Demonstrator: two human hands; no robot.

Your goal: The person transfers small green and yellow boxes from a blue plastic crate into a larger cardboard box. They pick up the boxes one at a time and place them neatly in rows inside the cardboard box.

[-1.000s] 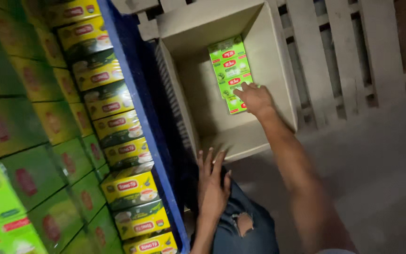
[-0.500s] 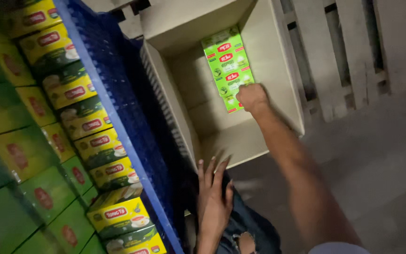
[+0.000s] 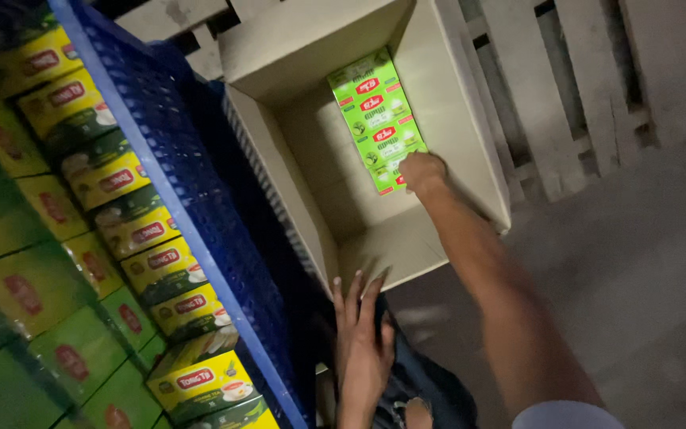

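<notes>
Inside carton [image 3: 470, 135]: right hand [image 3: 422, 171] closing on green boxes [image 3: 376, 119]; left hand [image 3: 363, 349] lying open, well apart below.

The right hand [image 3: 422, 171] covers the near end of the row of green packets [image 3: 376, 119], at about 5 o'clock of that row, so how it grips there cannot be told. The fingertips of the left hand [image 3: 361, 342] are blurred against the near flap of the cardboard box [image 3: 311, 48]. The blue crate [image 3: 200, 214] is cut by the top and bottom edges. The green and yellow packets [image 3: 144, 230] at 9 o'clock run out of the left edge, dark and unsharp.
</notes>
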